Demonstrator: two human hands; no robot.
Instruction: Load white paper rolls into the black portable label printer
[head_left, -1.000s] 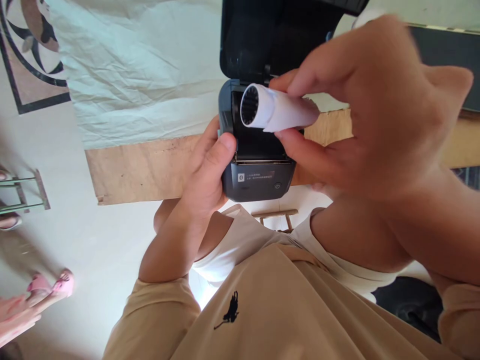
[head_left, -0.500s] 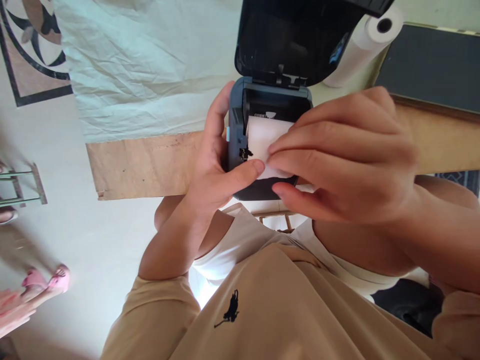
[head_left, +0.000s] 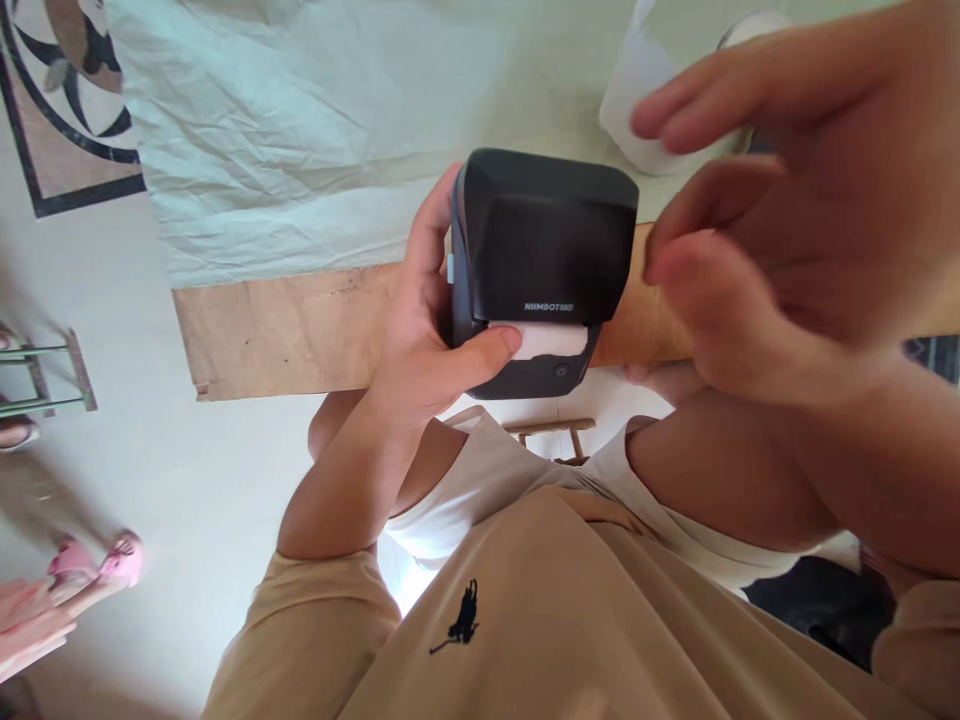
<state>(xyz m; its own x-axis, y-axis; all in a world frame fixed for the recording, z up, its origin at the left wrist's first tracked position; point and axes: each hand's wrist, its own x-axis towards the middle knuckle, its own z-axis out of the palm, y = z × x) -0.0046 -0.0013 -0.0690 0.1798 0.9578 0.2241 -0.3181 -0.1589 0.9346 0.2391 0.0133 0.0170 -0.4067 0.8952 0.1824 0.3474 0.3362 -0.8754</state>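
A dark label printer [head_left: 551, 235] with NIIMBOT lettering rests in my left hand [head_left: 439, 340]. Its black lid is down, and a slight gap shows along the left side. White label paper [head_left: 555, 340] sticks out below the lid's front edge, with my left thumb pressing on it. A power button sits on the printer's front, below the paper. To the right, my right hand [head_left: 810, 220] is in the air, apart from the printer, blurred, fingers spread and holding nothing.
A white paper roll [head_left: 649, 110] stands behind my right hand, partly hidden. Pale crinkled cloth [head_left: 300, 130] covers the table, whose bare wooden edge [head_left: 292, 330] runs along the front. At lower left are another person's hand [head_left: 34, 620] and pink shoes [head_left: 120, 558].
The printer's lid has swung down over the compartment. My right hand has let go of the paper and moved up and right. My left hand keeps its hold.
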